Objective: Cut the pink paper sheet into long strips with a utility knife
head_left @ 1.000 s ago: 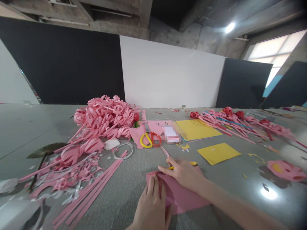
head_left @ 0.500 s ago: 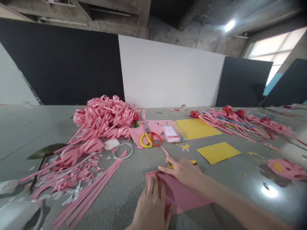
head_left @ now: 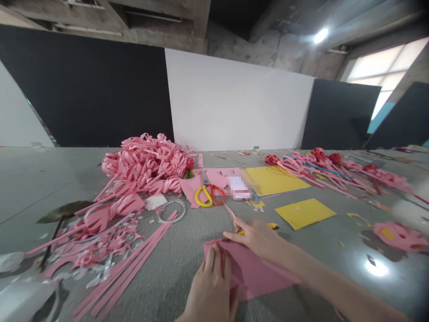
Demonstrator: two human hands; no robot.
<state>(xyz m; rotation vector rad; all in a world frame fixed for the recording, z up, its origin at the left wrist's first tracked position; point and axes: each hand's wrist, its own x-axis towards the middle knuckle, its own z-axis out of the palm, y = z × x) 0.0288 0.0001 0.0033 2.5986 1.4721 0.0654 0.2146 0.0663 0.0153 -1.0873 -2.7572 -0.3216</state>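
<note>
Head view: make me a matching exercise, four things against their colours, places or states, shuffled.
1. Scissors
2. White ring
3. Left hand
4. Yellow-and-black tool

A. Resting on the nearest pink sheet
B. One yellow handle, one red
C. Partly covered by the right hand
D. At the far end of several pink strips

Pairs: 1-B; 2-D; 3-A; 4-C

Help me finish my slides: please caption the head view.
Left hand on pink paper, right hand at its far edge, scissors and a heap of pink paper loops beyond.
</note>
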